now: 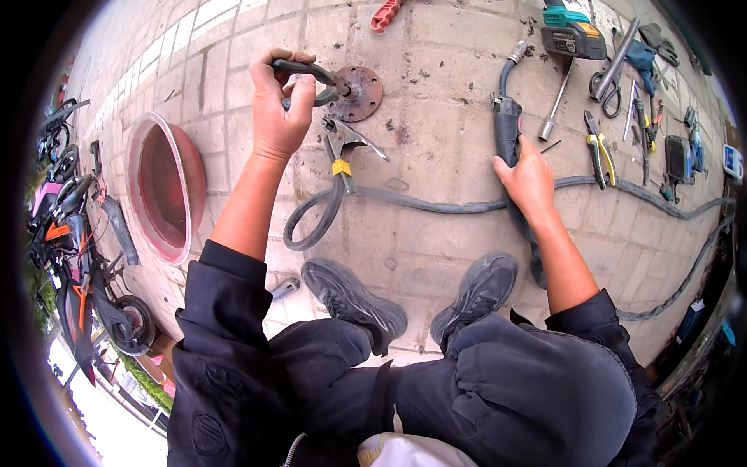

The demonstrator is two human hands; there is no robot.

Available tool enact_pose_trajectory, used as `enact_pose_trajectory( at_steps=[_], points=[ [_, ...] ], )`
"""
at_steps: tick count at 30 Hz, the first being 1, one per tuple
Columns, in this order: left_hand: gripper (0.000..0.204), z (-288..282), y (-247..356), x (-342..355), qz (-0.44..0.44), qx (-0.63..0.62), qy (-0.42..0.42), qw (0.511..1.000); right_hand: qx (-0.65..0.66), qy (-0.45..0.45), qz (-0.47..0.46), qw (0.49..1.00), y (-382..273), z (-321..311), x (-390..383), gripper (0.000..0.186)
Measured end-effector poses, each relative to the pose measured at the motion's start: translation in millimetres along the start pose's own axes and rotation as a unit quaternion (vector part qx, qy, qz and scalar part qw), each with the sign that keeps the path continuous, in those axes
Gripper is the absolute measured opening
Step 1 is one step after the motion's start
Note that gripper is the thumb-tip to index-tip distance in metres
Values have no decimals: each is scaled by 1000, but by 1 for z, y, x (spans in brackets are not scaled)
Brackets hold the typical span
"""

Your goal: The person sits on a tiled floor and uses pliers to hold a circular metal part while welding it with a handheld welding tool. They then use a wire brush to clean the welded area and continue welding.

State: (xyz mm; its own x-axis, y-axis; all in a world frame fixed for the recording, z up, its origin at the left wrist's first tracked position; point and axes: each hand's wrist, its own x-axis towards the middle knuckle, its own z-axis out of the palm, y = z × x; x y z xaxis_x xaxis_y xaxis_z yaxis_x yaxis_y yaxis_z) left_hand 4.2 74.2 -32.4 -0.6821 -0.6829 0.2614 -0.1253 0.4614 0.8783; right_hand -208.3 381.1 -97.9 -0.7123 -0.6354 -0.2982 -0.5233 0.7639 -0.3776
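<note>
My left hand (282,113) is closed round the dark handles of a pair of pliers (317,71). Their jaws meet a small piece at the middle of a round rusty metal flange (367,95) with holes round its rim, lying on the paving. Just below the flange is a metal earth clamp (336,142) with yellow tape on its cable; whether it bites on the flange I cannot tell. On the right, my right hand (531,179) grips the black handle of a welding torch (507,124), whose nozzle points away from me. Part of the handle is hidden under my fingers.
A reddish basin (187,159) stands at left, with a motorcycle (78,272) beyond it. A thick grey cable (436,205) crosses the paving. At right lie yellow-and-black pliers (599,152), a cordless drill (572,39) and several hand tools. A red handle (384,15) lies at the far side.
</note>
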Motion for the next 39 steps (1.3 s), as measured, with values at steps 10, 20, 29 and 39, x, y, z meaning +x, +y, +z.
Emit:
enact_pose_trajectory(
  at_steps=[10, 20, 29, 39],
  points=[
    [72, -39, 18, 16, -22, 112, -198, 974, 427, -95, 145, 888, 6, -44, -18, 51],
    [73, -9, 27, 11, -13, 269, 2, 963, 538, -182, 108, 816, -14, -82, -57, 46],
    [81, 17, 43, 26, -187, 359, 169, 899, 571, -150, 100, 801, -14, -91, -65, 37],
    [67, 8, 55, 41, -130, 496, 60, 856, 598, -130, 106, 783, -9, -100, -70, 35]
  ],
)
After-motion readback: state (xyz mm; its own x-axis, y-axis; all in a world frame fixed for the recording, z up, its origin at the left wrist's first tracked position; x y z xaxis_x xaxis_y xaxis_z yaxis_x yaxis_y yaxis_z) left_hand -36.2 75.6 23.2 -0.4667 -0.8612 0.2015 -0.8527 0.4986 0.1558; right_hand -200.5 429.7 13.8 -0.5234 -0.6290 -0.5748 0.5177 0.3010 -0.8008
